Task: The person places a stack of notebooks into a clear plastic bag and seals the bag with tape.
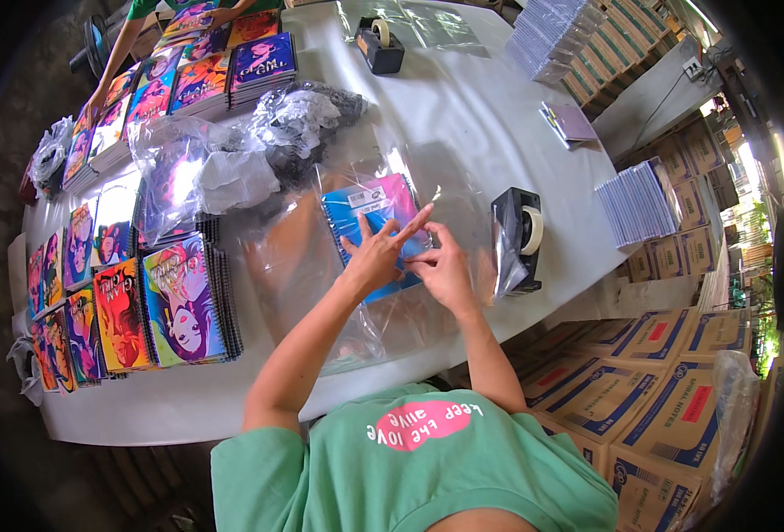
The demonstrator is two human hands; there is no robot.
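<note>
A spiral notebook (pixel 337 215) with a blue and pink back cover lies in front of me, with clear plastic film around it. My left hand (pixel 376 253) rests on the notebook, its fingers spread. Close beside it, at the notebook's right edge, my right hand (pixel 442 270) touches the film with bent fingers that are apart; its fingertips nearly meet those of the left. Clear plastic sheets (pixel 321 310) lie under and around the notebook. To the right stands a black tape dispenser (pixel 518 257) with a roll of tape.
Stacks of colourful spiral notebooks (pixel 183 301) fill the table's left side. Crumpled plastic (pixel 294 120) lies behind the work spot. A second tape dispenser (pixel 380 46) stands farther back. Wrapped stacks (pixel 637 204) sit at the right edge, beside cartons (pixel 675 408). Another person's hand (pixel 95 102) reaches the far-left notebooks.
</note>
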